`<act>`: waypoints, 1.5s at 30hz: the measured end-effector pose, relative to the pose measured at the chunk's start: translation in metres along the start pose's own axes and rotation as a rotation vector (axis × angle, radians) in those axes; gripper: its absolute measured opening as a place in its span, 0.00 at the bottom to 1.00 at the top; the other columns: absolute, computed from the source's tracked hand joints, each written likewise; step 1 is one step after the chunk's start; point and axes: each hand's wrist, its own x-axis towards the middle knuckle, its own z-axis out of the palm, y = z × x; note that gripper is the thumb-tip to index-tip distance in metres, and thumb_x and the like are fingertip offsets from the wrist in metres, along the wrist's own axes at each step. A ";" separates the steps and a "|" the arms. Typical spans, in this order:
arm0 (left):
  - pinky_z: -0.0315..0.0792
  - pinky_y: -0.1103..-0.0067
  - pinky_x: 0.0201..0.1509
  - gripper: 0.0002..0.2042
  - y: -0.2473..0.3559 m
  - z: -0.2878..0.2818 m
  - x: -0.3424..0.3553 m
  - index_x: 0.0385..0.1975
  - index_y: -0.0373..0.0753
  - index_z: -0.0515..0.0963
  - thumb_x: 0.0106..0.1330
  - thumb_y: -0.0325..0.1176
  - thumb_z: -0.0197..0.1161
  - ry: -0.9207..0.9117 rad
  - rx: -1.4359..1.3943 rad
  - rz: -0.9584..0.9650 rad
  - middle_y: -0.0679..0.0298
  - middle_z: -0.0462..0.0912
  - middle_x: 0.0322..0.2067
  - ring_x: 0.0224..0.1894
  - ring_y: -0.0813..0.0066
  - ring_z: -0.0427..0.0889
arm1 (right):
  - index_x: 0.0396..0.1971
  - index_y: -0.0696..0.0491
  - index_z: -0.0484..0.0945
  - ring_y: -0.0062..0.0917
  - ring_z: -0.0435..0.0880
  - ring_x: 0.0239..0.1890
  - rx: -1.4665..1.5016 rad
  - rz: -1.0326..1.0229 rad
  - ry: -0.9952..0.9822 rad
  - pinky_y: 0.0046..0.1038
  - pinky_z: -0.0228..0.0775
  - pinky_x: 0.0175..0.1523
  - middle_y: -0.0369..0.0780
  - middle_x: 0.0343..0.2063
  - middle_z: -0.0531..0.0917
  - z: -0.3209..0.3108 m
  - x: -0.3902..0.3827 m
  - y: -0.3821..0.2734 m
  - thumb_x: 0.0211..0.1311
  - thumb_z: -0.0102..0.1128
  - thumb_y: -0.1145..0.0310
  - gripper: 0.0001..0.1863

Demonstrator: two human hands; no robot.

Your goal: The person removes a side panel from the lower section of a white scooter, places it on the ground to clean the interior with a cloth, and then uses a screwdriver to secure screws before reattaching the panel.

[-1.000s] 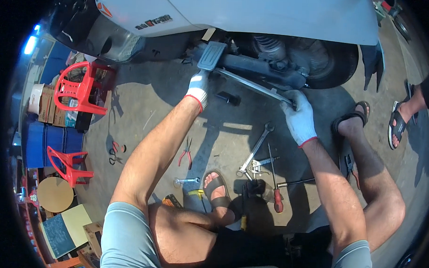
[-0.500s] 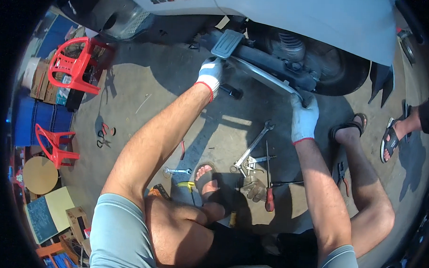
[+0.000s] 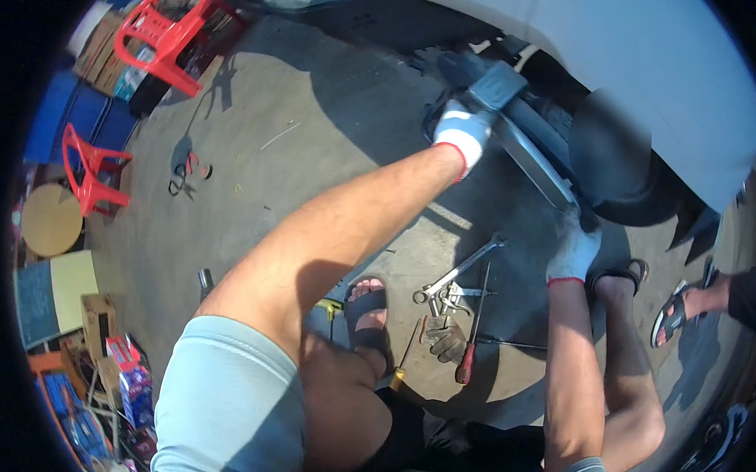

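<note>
A long grey metal footrest bar [image 3: 534,165] runs slantwise along the lower side of a white-bodied vehicle [image 3: 651,54]. At its far left end is a flat, ribbed foot pad [image 3: 498,86]. My left hand [image 3: 467,131], in a white glove with a red cuff, is closed round the bar's end just under the pad. My gloved right hand [image 3: 576,247] is closed at the near right end; its fingertips are partly hidden and slightly blurred. A dark wheel [image 3: 637,195] sits just behind the bar. Whether the bar is attached to the vehicle I cannot tell.
Between my feet lie a large combination wrench [image 3: 460,268], a red-handled screwdriver [image 3: 467,364], a yellow-handled screwdriver [image 3: 403,366] and a dirty glove [image 3: 447,342]. Red plastic chairs [image 3: 164,41] stand at the left. Another person's sandaled foot [image 3: 675,313] is at the right.
The view has turned, so the vehicle and bar appear farther right and more steeply slanted. Both hands keep their places at the bar's ends. My left forearm now covers the small wrench.
</note>
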 end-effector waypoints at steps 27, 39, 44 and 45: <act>0.72 0.66 0.54 0.24 0.006 0.012 -0.003 0.55 0.33 0.71 0.66 0.44 0.63 0.105 0.247 -0.084 0.49 0.82 0.48 0.50 0.53 0.80 | 0.44 0.58 0.79 0.21 0.75 0.36 0.052 0.086 0.043 0.25 0.68 0.41 0.35 0.37 0.80 -0.012 0.028 0.013 0.62 0.67 0.68 0.14; 0.71 0.73 0.55 0.26 0.005 0.018 -0.013 0.56 0.31 0.71 0.61 0.37 0.68 0.090 0.054 -0.156 0.52 0.81 0.47 0.49 0.62 0.80 | 0.51 0.60 0.71 0.24 0.79 0.39 0.137 0.177 0.070 0.26 0.72 0.44 0.41 0.43 0.80 0.003 0.008 -0.004 0.62 0.65 0.72 0.19; 0.72 0.73 0.54 0.23 0.002 0.016 -0.011 0.52 0.30 0.72 0.59 0.35 0.68 0.137 0.109 -0.137 0.52 0.82 0.45 0.46 0.62 0.80 | 0.49 0.60 0.73 0.24 0.80 0.38 0.059 0.118 0.056 0.26 0.72 0.43 0.40 0.41 0.81 -0.002 0.011 0.008 0.63 0.63 0.74 0.16; 0.72 0.73 0.54 0.23 0.001 0.020 -0.010 0.52 0.30 0.72 0.59 0.34 0.68 0.134 0.054 -0.106 0.52 0.81 0.45 0.46 0.63 0.80 | 0.48 0.60 0.74 0.23 0.79 0.37 0.043 0.106 0.041 0.25 0.72 0.41 0.40 0.40 0.81 -0.005 0.012 0.008 0.64 0.62 0.74 0.15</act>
